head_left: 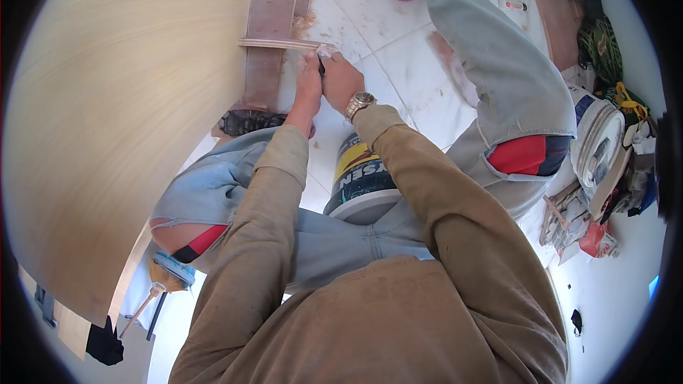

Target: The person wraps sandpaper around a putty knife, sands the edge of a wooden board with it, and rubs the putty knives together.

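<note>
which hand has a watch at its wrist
The right hand: a metal-banded watch circles its wrist, while the wrist of the left hand is bare.

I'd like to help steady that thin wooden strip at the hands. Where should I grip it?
Probably left of its middle, from the far side: pinch the wooden strip across its thin edge. That stretch is uncovered, while the left hand and right hand crowd its right end from the near side.

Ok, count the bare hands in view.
2: the left hand, and the right hand beside it, both at one end of the thin brown wooden strip.
</note>
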A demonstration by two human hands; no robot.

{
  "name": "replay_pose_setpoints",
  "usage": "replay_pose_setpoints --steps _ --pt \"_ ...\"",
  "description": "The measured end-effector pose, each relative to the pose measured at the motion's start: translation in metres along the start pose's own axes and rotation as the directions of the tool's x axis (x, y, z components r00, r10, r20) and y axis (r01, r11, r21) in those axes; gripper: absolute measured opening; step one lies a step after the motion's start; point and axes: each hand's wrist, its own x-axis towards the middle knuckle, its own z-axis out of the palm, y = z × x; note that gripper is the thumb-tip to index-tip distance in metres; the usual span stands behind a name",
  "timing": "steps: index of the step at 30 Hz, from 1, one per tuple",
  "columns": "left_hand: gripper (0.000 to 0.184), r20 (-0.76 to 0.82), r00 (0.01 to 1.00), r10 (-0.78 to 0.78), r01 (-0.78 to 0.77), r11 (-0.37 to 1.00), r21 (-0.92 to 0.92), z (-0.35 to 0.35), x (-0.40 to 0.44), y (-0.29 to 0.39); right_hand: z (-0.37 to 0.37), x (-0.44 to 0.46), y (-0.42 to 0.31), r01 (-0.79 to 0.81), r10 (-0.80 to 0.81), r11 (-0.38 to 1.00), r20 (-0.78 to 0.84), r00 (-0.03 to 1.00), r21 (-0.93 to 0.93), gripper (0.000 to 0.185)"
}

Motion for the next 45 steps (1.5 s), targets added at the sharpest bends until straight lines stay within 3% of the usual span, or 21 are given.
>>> replay_pose_setpoints --steps 5,8,11,14,17,20,23,26,29,32,35,38,41,44,45 --pt "0.042 -0.001 0.999 0.049 -0.048 0.993 0.11 0.003 0.0 0.004 -0.012 0.006 -0.003 -0.086 0.085 0.996 0.063 0.994 0.023 0.018" --pt "0.04 -0.035 0.998 -0.056 0.054 0.998 -0.041 -0.001 0.002 0.006 -0.008 -0.01 -0.013 -0.032 0.03 0.998 0.049 0.998 0.053 0.017" --pt "0.046 -0.009 0.998 0.054 -0.053 0.995 0.083 0.011 -0.002 0.008 -0.009 0.01 -0.004 -0.097 0.096 0.995 0.034 0.995 0.036 0.016" --pt "0.051 -0.123 0.992 0.039 -0.031 0.997 0.067 0.002 0.009 -0.01 -0.01 0.004 -0.004 -0.091 0.087 0.993 0.057 0.995 0.073 0.016" --pt "0.052 0.028 0.998 -0.059 0.058 0.998 0.04 0.004 -0.003 0.012 -0.01 0.001 -0.005 -0.103 0.1 0.994 0.067 0.993 0.042 0.016" --pt "0.046 -0.095 0.991 0.09 -0.08 0.991 0.106 0.005 0.009 -0.011 -0.012 0.006 -0.008 -0.135 0.129 0.99 0.119 0.984 0.05 0.017" --pt "0.047 -0.018 0.999 -0.037 0.037 0.999 0.016 0.003 -0.005 0.014 -0.014 0.002 -0.012 -0.096 0.094 0.995 0.128 0.987 0.011 0.018" --pt "0.047 -0.007 1.0 -0.019 0.019 0.999 -0.036 -0.007 0.004 -0.001 -0.013 0.005 -0.01 -0.073 0.07 0.997 0.102 0.992 0.017 0.018" --pt "0.062 0.006 0.998 -0.057 0.057 0.994 -0.088 0.005 -0.008 0.019 -0.017 -0.002 -0.015 -0.055 0.055 0.998 0.108 0.993 0.002 0.019" --pt "0.045 -0.046 0.996 -0.07 0.065 0.992 -0.107 -0.002 0.001 0.005 -0.015 0.004 -0.005 0.001 0.002 0.999 0.095 0.995 -0.032 0.019" --pt "0.045 -0.025 0.998 -0.054 0.054 0.998 -0.009 0.004 -0.002 0.017 -0.004 -0.004 -0.011 0.005 -0.004 1.0 0.035 0.999 -0.009 0.021" --pt "0.044 0.005 0.995 -0.104 0.104 0.99 -0.093 -0.011 0.014 -0.006 -0.006 -0.006 -0.011 0.032 -0.029 0.999 0.075 0.997 -0.043 0.021" --pt "0.041 -0.037 0.998 -0.049 0.049 0.999 -0.002 -0.002 0.005 0.005 -0.002 0.001 -0.011 -0.054 0.055 0.998 0.059 0.997 -0.019 0.021" --pt "0.038 -0.065 0.994 -0.091 0.09 0.996 -0.015 0.003 -0.003 0.014 0.009 0.0 -0.004 -0.003 0.003 1.0 0.028 1.0 -0.011 0.022" --pt "0.038 -0.043 0.997 -0.069 0.069 0.998 0.0 0.008 -0.002 0.016 0.005 0.006 -0.003 -0.054 0.055 0.998 0.018 0.998 -0.017 0.022"
